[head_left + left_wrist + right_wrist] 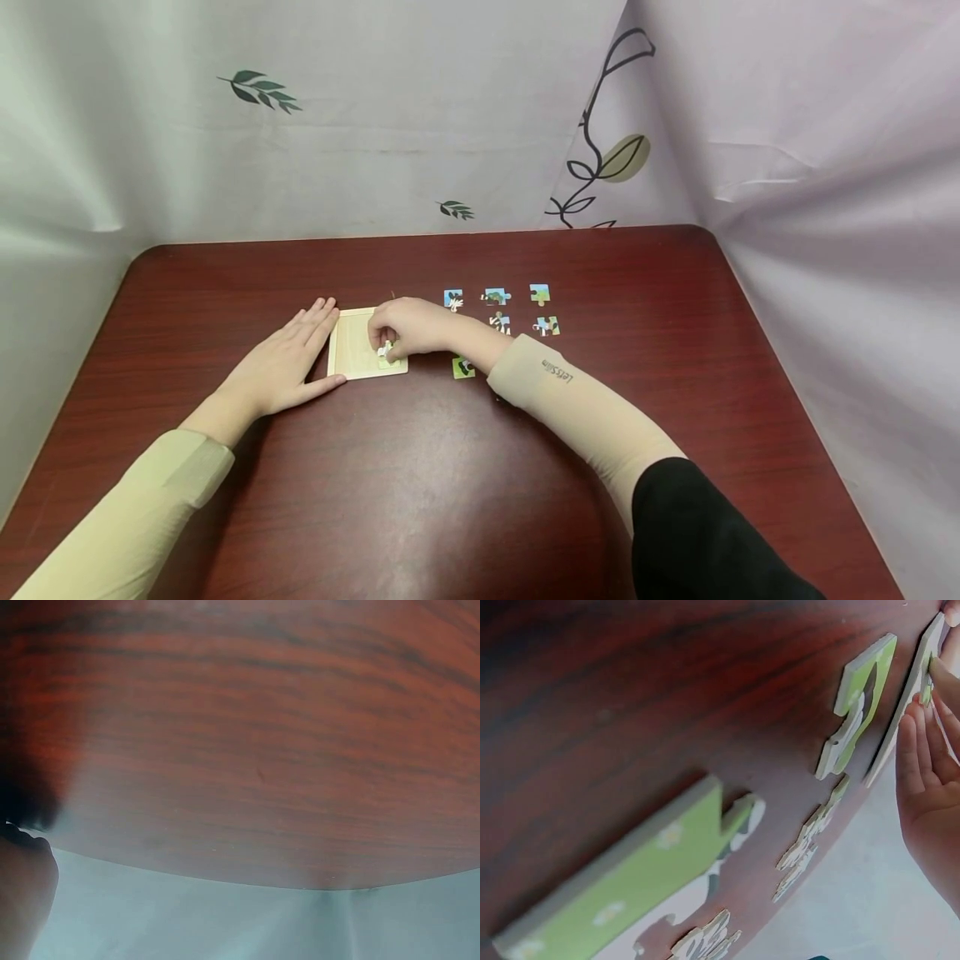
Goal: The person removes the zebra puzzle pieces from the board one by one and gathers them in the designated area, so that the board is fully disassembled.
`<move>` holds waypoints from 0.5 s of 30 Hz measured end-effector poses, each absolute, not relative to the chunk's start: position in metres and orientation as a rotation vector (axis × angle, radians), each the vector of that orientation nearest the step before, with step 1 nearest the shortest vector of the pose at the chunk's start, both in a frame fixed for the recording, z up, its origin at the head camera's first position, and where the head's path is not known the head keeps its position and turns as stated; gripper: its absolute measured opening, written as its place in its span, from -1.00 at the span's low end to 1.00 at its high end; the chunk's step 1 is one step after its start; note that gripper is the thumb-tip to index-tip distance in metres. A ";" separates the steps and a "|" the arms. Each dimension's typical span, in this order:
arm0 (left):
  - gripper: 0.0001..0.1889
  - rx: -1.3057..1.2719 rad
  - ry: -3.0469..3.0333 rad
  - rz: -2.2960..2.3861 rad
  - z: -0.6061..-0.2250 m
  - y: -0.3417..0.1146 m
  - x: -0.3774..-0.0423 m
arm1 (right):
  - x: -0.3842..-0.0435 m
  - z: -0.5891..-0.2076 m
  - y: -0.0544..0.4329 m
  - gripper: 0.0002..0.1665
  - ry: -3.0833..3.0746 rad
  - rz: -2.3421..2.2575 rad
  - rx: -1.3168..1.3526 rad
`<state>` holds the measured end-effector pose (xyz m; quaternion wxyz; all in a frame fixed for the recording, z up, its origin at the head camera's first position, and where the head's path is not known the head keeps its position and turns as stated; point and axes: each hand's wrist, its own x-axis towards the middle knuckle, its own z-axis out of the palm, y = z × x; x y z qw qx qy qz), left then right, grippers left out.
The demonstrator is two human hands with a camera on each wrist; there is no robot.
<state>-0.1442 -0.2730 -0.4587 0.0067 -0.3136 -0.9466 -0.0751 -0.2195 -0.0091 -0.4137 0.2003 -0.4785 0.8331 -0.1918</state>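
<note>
A shallow light-wood puzzle tray (352, 346) lies on the table, left of centre in the head view. My left hand (277, 367) rests flat at its left edge, fingers straight and thumb spread toward the near corner. Over the tray's right side, my right hand (412, 325) pinches a green-and-white jigsaw piece (387, 353) at the near right corner. The right wrist view shows the thumb and fingers on that piece (926, 690), low at the tray. Only a sliver of the left hand (26, 892) enters the left wrist view.
Several loose jigsaw pieces, among them a blue one (496, 297) and a green-blue one (540, 293), lie right of the tray. Another green piece (463, 367) sits beneath the right forearm. Patterned cloth (360, 167) hangs behind the dark red table (360, 483).
</note>
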 end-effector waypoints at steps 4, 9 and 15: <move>0.06 -0.976 -2.976 -0.226 -0.457 -0.272 -0.143 | -0.222 -0.411 -0.009 -0.91 2.306 -0.614 -1.299; 0.07 -0.943 -3.017 -0.209 -0.457 -0.271 -0.143 | -0.226 -0.403 -0.006 -0.97 2.257 -0.710 -1.259; 0.06 -0.952 -3.008 -0.200 -0.457 -0.272 -0.143 | -0.231 -0.393 0.006 -0.93 2.244 -0.758 -1.231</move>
